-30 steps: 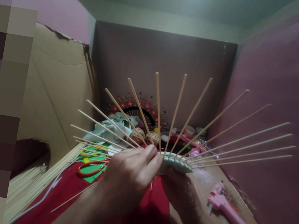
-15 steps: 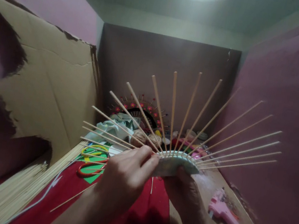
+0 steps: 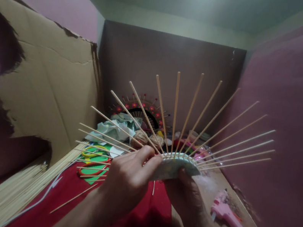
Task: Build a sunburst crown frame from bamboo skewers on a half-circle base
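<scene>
A pale curved band (image 3: pixel 172 169), perhaps cardboard, is held up in front of me. Thin wooden sticks (image 3: pixel 173 109) fan out from its edge to both sides and upward. My left hand (image 3: pixel 133 168) is closed at the band's left part, thumb and forefinger pinched near the base of the sticks. My right hand (image 3: pixel 186 193) grips the band's lower right side, its thumb on the face and the other fingers hidden behind. Below the band lies a red cloth (image 3: pixel 145 221).
A pink glue gun (image 3: pixel 237 226) lies at right. Scissors with red handles (image 3: pixel 92 169) and yellow-handled scissors (image 3: pixel 94 152) rest on green sheet at left. Long loose sticks (image 3: pixel 10 194) lie beside torn cardboard (image 3: pixel 55 62). Twine balls (image 3: pixel 156 141) and a flowered arch (image 3: pixel 143 106) stand behind.
The fan of sticks has turned slightly, its right-hand sticks shifting left. More sticks show at the left beside my left hand. Both hands keep their hold.
</scene>
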Demonstrator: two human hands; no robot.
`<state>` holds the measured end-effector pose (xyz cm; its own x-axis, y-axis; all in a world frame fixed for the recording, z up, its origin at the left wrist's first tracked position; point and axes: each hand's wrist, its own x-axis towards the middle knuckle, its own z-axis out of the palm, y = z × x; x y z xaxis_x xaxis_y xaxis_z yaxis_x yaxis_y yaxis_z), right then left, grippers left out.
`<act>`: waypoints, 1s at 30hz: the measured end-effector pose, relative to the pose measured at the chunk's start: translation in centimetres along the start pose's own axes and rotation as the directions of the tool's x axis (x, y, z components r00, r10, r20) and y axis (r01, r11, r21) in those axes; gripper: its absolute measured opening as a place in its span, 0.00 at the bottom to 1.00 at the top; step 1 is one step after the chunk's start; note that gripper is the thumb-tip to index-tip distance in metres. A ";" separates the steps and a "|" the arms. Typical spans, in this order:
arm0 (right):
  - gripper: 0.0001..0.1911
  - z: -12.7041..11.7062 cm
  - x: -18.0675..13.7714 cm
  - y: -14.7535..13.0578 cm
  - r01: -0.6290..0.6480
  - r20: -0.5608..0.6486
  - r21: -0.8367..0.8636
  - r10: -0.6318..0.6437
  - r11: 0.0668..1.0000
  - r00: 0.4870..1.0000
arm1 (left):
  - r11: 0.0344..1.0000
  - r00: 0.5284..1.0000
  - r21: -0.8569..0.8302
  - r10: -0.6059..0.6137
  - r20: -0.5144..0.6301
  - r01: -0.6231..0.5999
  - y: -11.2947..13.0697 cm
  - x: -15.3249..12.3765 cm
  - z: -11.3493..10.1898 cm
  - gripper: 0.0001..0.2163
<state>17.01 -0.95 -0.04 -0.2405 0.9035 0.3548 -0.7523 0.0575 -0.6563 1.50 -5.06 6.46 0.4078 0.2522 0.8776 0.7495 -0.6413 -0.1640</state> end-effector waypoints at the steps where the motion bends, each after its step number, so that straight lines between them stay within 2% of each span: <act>1: 0.16 0.0 0.0 0.0 -0.001 0.001 -0.002 0.001 1.000 1.000 | 1.000 1.000 0.001 0.004 0.001 -0.004 0.0 0.0 0.0 0.12; 14: 0.15 0.0 0.1 0.0 0.000 -0.011 0.076 0.000 0.997 1.000 | 1.000 1.000 -0.018 0.013 0.004 -0.013 0.1 -0.2 0.2 0.11; 25: 0.15 -0.2 0.2 0.2 -0.005 0.026 0.072 0.003 0.997 1.000 | 0.997 0.995 0.026 0.066 0.075 -0.068 -0.3 -0.2 -0.1 0.10; 30: 0.15 0.1 0.0 0.1 0.005 0.001 0.036 -0.005 0.999 1.000 | 0.995 0.993 0.024 0.094 0.075 -0.096 -0.5 -0.2 -0.1 0.11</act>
<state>16.87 -1.02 -0.06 -0.2371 0.9027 0.3590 -0.7753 0.0469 -0.6298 0.97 -4.87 6.44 0.5141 0.2444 0.8222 0.7193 -0.6451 -0.2580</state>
